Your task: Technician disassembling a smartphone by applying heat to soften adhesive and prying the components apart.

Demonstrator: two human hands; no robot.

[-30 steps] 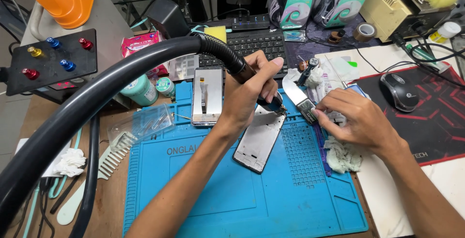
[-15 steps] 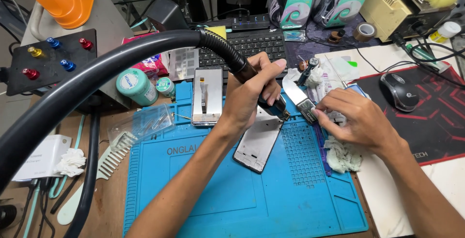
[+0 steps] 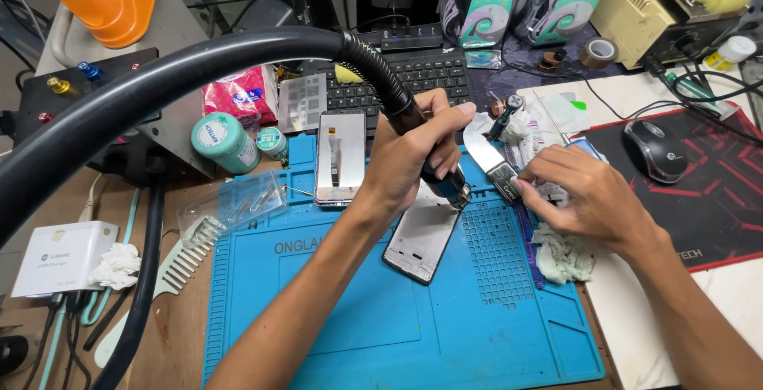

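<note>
Phone frame [image 3: 421, 235] laid tilted on blue mat [image 3: 397, 334], screen already removed; upper edge heated by hot-air nozzle [image 3: 455, 187], clasped firmly in left hand [image 3: 413, 156]. Blade tool [image 3: 491, 166] pinched in right hand [image 3: 584, 195] just beside frame. Detached screen [image 3: 340, 157] set farther back; separation apparently done, cleaning left.

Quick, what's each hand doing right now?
Left hand: closed around the black hose nozzle over the phone frame.
Right hand: fingers on a small metal tool; grip unclear.

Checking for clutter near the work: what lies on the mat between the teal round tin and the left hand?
In the head view, a phone screen panel lies flat between the teal tin and left hand.
</note>
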